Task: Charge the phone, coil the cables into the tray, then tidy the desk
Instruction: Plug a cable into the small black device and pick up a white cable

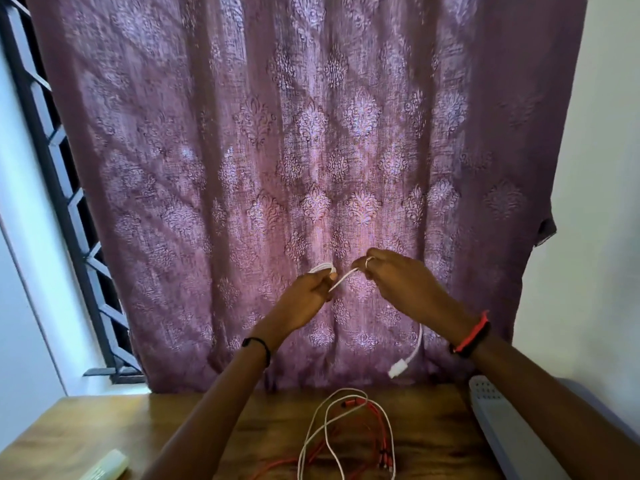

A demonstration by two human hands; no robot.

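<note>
Both hands are raised in front of the purple curtain, above the desk. My left hand pinches a small coil of white cable. My right hand grips the same cable a short way along it. The cable's free end hangs below my right wrist and ends in a white plug. On the wooden desk below lie a loose white cable and a red cable, tangled together. No phone shows in this view.
A grey perforated tray sits at the desk's right edge, partly under my right forearm. A pale translucent object lies at the front left of the desk. A barred window is on the left, a white wall on the right.
</note>
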